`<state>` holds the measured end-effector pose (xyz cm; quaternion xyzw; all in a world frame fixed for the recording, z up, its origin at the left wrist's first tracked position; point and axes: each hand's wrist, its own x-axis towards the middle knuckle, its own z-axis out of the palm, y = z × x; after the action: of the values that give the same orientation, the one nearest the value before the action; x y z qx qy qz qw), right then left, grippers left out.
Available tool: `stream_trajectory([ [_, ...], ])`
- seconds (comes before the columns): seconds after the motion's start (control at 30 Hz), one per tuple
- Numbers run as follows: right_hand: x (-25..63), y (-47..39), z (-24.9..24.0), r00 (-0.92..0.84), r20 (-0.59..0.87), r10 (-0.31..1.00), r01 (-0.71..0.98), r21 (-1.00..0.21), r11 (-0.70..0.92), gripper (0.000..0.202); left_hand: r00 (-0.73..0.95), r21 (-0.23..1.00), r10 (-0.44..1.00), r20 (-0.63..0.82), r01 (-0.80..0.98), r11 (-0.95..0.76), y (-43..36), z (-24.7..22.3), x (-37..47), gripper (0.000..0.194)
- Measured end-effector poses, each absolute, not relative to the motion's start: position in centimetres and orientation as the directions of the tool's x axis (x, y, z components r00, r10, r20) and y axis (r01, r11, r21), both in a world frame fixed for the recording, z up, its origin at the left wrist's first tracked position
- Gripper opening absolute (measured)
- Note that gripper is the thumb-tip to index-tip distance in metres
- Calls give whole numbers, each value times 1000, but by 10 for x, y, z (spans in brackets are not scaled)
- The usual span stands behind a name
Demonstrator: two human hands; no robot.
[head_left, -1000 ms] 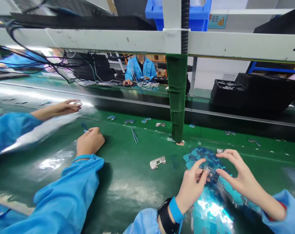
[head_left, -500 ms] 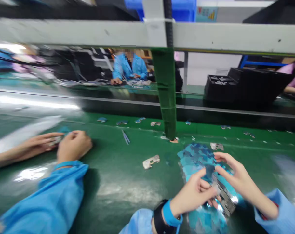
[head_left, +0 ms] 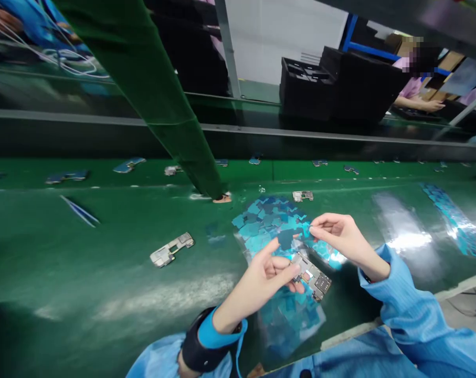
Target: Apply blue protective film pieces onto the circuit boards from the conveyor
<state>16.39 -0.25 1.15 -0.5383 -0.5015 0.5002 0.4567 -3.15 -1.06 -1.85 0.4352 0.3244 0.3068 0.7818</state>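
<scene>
My left hand [head_left: 267, 275] grips a metal-shielded circuit board [head_left: 311, 278] between thumb and fingers, its far end tilted down to the right. Pinched at the fingertips of my right hand [head_left: 338, 233] is a small piece of blue film [head_left: 306, 230]; its outline blends with the film behind. A darker blue piece [head_left: 286, 239] shows close to my left index finger; whether the finger touches it I cannot tell. Below both hands lies a clear sheet covered with cut blue film pieces [head_left: 257, 215]. Another circuit board [head_left: 171, 250] rests on the green mat to the left.
Tweezers [head_left: 80, 211] lie at the left. A small board [head_left: 303, 196] sits beyond the film sheet. Several boards line the green strip [head_left: 293, 170] at the back. A green-wrapped post [head_left: 170, 115] rises from the table. Another film strip [head_left: 452, 218] lies right. Black bins [head_left: 332, 84] and people are beyond.
The view has swung right, and the neighbouring worker's hands at the left have left it. My right hand's fingers have closed into a pinch. My left hand still holds the circuit board.
</scene>
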Motion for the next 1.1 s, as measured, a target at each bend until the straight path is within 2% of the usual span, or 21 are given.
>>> stream_trajectory([
  [0.07,165,-5,14,13,-13,1000,168,-986,-15,17,587,884,765,-265,-169,436,-10,-20,-30,107],
  [0.13,166,-9,19,58,136,989,331,-937,109,11,553,890,774,-308,-120,440,-8,-21,-29,102],
  [0.2,167,-16,23,105,328,939,515,-826,231,5,498,908,800,-335,-57,416,-5,-23,-29,86],
  [0.27,169,-23,23,146,437,887,595,-755,274,5,417,930,850,-324,-26,367,-1,-24,-29,65],
  [0.33,169,-29,20,202,399,894,525,-815,245,4,334,938,891,-308,-48,342,0,-25,-30,50],
  [0.43,169,-31,10,229,203,952,320,-939,124,4,292,912,895,-337,-136,388,0,-22,-31,43],
  [0.53,166,-30,2,202,49,978,187,-982,11,4,314,876,871,-378,-183,446,-1,-18,-32,41],
  [0.63,165,-28,0,191,-22,981,115,-992,-45,5,327,854,868,-375,-243,460,-1,-15,-34,39],
  [0.87,163,-27,3,168,-83,982,93,-991,-99,10,342,836,858,-382,-269,479,-5,-6,-34,29],
  [1.1,161,-26,10,212,-107,971,182,-972,-147,13,339,917,869,-360,-44,397,-6,3,-36,36],
])
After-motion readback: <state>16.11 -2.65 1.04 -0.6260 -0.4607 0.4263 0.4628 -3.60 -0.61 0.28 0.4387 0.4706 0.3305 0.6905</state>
